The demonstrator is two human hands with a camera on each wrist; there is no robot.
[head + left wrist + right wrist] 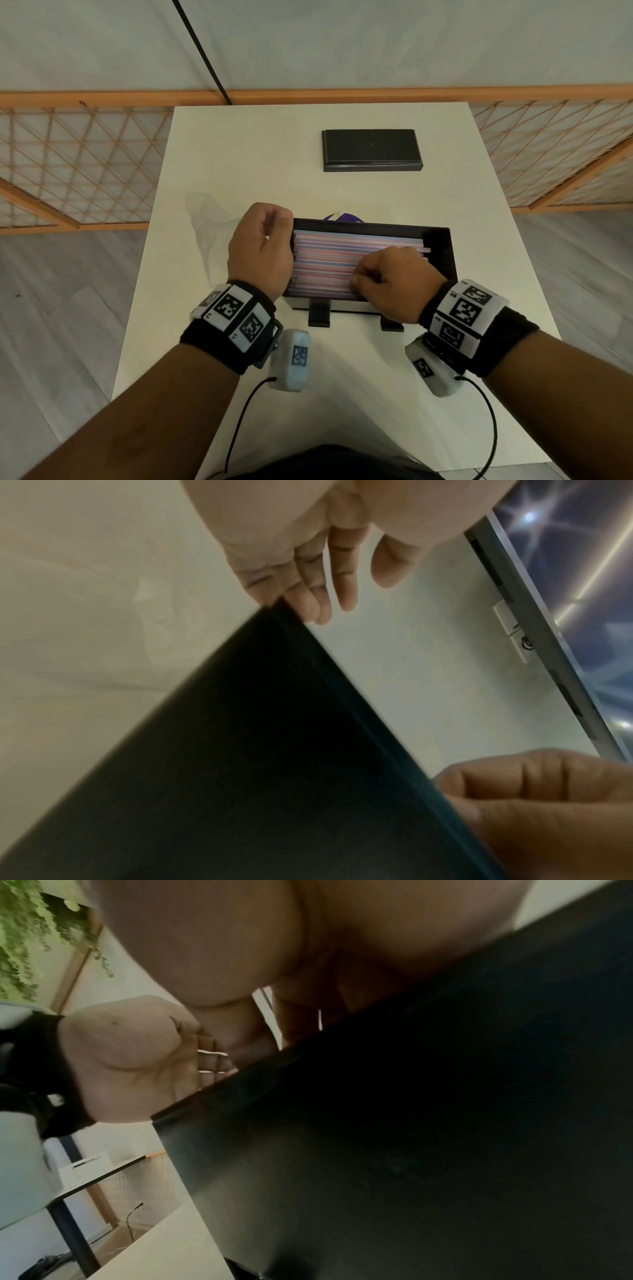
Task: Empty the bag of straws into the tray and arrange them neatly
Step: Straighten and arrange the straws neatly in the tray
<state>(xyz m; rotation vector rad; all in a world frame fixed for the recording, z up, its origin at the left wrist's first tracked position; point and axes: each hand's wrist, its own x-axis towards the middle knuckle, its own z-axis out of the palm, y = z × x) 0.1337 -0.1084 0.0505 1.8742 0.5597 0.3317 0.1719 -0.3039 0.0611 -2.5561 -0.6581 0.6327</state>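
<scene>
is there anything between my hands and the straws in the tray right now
Nothing visible. The straws already lie in the black tray. The right hand rests directly on them, fingers curled, and the left hand is at the tray's left end against the straw tips. The lid sits apart, farther back.

Straws lie in tray; lid behind it.
</scene>
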